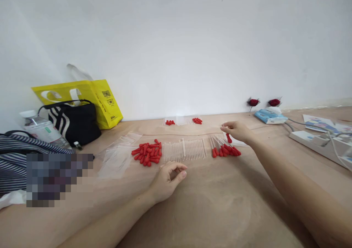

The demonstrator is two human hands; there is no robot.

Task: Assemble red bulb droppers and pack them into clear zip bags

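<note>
My right hand [235, 130] is over the right-hand group, fingers pinched, with a dropper's red rubber bulb [228, 138] hanging below; its tube is mostly hidden by the hand. Beneath lie several assembled droppers [224, 150], thin clear tubes with red bulbs pointing toward me. My left hand [169, 180] hovers at the near side of a row of clear glass tubes [192, 149]. Its fingers are curved, thumb and index tips apart, nothing visible between them. Left of the tubes sits a heap of loose red rubber bulbs [147, 152].
Clear plastic bags [117, 160] lie at left; bagged red bulbs [197, 121] rest near the wall. A yellow bag [110, 105], black bag [79, 121], water bottle [45, 128] and striped cloth [16, 160] crowd the left. Rightward are a tissue pack [269, 116] and power strip [316, 141].
</note>
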